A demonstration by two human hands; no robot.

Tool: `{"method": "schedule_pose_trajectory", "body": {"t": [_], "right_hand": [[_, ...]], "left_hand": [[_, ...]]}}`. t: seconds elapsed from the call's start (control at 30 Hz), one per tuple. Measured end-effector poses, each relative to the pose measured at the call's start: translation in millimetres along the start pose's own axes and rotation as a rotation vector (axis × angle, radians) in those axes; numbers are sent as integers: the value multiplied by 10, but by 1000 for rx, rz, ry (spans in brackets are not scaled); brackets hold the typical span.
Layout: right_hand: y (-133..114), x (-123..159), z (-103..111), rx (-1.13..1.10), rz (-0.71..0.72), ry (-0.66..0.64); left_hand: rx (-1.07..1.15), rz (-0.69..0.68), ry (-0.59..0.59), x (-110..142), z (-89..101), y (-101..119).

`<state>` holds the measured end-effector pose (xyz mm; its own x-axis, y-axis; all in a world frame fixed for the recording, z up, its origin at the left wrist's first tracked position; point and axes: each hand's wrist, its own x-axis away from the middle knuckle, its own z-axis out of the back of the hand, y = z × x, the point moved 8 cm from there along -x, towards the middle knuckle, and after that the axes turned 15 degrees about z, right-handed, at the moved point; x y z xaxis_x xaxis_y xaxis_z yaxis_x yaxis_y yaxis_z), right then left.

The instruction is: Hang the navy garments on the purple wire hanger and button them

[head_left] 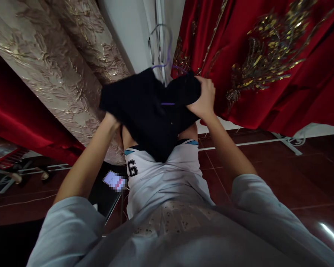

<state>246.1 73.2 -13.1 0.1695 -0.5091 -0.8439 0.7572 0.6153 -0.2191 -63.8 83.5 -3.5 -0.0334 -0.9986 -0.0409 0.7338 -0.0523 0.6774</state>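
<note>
A dark, nearly black garment [133,100] is spread over my lap, its folds slightly blurred. A purple hanger [168,55] sits in it, with the hook standing up beyond the neck area. A short piece of the purple hanger also shows lower down, between the folds. My right hand [204,97] is closed on the garment's right side, thumb towards me. At the lower left edge of the cloth, my left hand [111,121] reaches underneath, so its fingers are hidden. What kind of garment it is, I cannot tell.
A lit phone [114,180] lies on a black seat [100,200] by my left leg. Red cloth with gold sequins [256,70] hangs at right, beige patterned cloth [72,74] at left. White rack bars [239,143] run low over the dark red tiled floor [228,178].
</note>
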Motion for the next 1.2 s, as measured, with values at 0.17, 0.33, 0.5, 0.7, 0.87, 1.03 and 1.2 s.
{"method": "schedule_pose_trajectory", "body": {"t": [0.17,0.33,0.5,0.7,0.87,1.03,1.2], "right_hand": [[53,-253,217,76,-29,14],[-223,-422,417,171,198,-142],[-410,-139,388,10,322,-92],[-533,736,-885,-308,-297,259],[-616,1358,-1766,-707,-601,-273],[-603,1240,-1380,-804,-497,-328],[-729,1170,-1344,-938,-439,-261]], "left_hand": [[654,-158,131,-110,55,-543],[922,-190,285,-221,-133,-882],[1105,-9,263,-84,-464,-1212],[1249,93,361,247,-678,-1249],[1074,-58,564,628,-581,-1144],[738,-272,858,930,-728,-870],[580,-227,326,616,-1557,-600]]}}
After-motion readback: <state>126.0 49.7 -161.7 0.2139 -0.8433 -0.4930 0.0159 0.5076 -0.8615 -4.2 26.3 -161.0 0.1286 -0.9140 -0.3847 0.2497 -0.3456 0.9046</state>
